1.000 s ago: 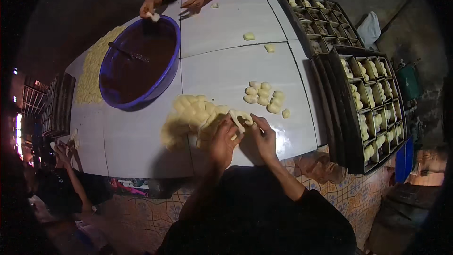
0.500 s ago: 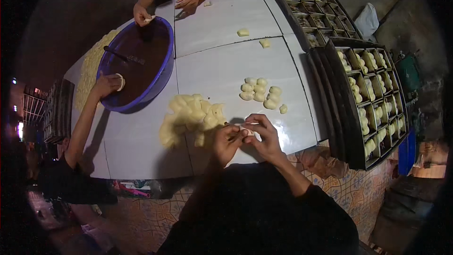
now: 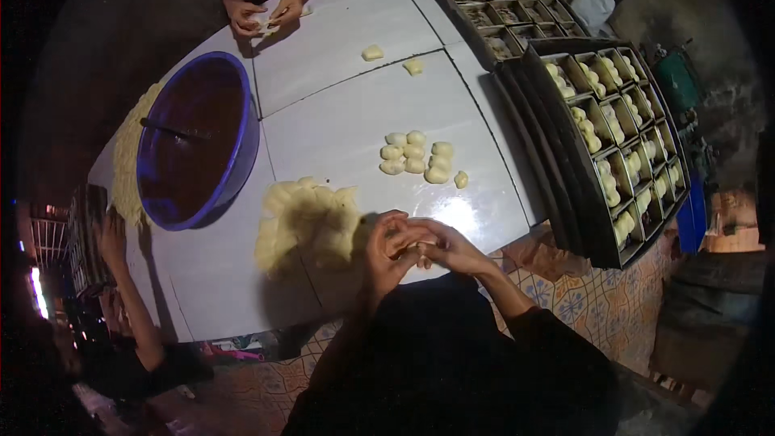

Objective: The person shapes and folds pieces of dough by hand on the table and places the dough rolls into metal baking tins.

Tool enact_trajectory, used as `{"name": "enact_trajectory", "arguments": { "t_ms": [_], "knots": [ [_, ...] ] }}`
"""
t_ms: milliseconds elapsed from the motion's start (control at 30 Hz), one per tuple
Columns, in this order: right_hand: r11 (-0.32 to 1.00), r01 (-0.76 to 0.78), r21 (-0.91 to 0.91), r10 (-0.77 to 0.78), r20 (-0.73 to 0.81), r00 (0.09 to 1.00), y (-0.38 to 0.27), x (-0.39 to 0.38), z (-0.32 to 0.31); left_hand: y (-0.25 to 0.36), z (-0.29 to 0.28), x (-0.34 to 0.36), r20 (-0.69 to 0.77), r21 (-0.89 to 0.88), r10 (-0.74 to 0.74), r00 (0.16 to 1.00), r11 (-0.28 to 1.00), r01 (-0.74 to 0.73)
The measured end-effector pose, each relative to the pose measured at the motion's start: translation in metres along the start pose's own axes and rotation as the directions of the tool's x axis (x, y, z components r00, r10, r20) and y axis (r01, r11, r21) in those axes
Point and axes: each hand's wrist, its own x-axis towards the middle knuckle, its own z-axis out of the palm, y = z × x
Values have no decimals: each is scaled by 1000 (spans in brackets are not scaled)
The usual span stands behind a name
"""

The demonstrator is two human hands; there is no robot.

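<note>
Close to the table's near edge, my left hand (image 3: 390, 252) and my right hand (image 3: 457, 252) meet with fingers pinched round a small dough piece (image 3: 421, 247). Most of that piece is hidden by the fingers. Left of my hands lies a cluster of pale dough pieces (image 3: 278, 222), partly in shadow. Beyond my hands sit several rounded dough balls (image 3: 414, 152) in short rows, with one small dough lump (image 3: 461, 180) beside them.
A blue basin (image 3: 252, 125) of brown filling, a dark-handled utensil in it, stands left. Black compartmented trays (image 3: 557, 153) holding dough line the right. Two dough lumps (image 3: 372, 53) lie farther back. One co-worker's hands (image 3: 262, 18) handle dough at the far edge; another's arm (image 3: 121, 262) is left.
My fingers have closed further over the dough piece. The left co-worker's hand has left the basin for the table's left edge. The far co-worker's hands have come together on dough. The view has shifted.
</note>
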Motion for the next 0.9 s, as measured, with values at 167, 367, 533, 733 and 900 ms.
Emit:
{"name": "enact_trajectory", "arguments": {
  "t_ms": [167,367,533,733,900],
  "knots": [
    [946,151,-286,-284,-511,811,0,17,-41,-12,-9,23,-114,420,299,947,879,-226],
    [615,66,-786,-470,-298,831,2,15,-53,-27,-28,24,-119,498,279,953,847,-186],
    [403,-102,-909,-642,-361,676,-5,28,-84,-41,-51,13,-210,522,314,926,837,-166],
    [372,-292,-881,-681,-473,560,-6,16,-88,-2,-60,-15,-240,805,495,835,583,-114],
    [369,-50,-928,-552,-263,791,17,4,-44,-30,-97,-46,-539,716,501,677,696,54]
  ]
}}
